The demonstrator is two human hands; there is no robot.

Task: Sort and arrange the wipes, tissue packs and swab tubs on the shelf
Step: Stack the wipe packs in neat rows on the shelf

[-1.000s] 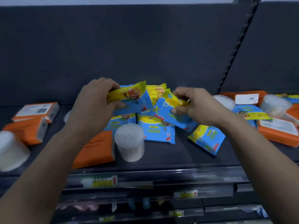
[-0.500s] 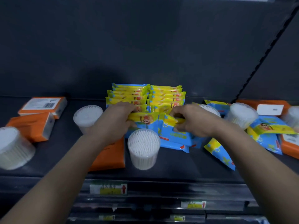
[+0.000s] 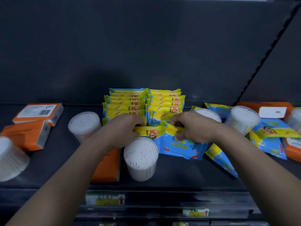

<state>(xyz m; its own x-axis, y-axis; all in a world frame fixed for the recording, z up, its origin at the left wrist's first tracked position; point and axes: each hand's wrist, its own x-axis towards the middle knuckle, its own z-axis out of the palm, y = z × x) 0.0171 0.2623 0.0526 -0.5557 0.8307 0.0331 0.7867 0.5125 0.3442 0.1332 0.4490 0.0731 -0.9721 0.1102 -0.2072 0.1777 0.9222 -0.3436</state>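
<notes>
Two wipes packs [image 3: 171,143] pinched thinly by my left fingers [image 3: 138,123] and right fingers [image 3: 177,124] could slip, toppling the swab tub [image 3: 140,158] just below them.

1 second ago the left hand [image 3: 122,129] held the left wipes pack [image 3: 152,132] lifted and tilted above the middle of the frame, and the right hand [image 3: 193,128] held the right wipes pack [image 3: 177,145] slanted beside it. both hands have since come down and drawn closer, so the 2 packs now meet at the frame's centre, the left one's yellow top edge level. the 2 rows of wipes [image 3: 164,101] behind, then mostly hidden, show fully above the hands. the swab tub [image 3: 140,158] below now shows its top.
</notes>
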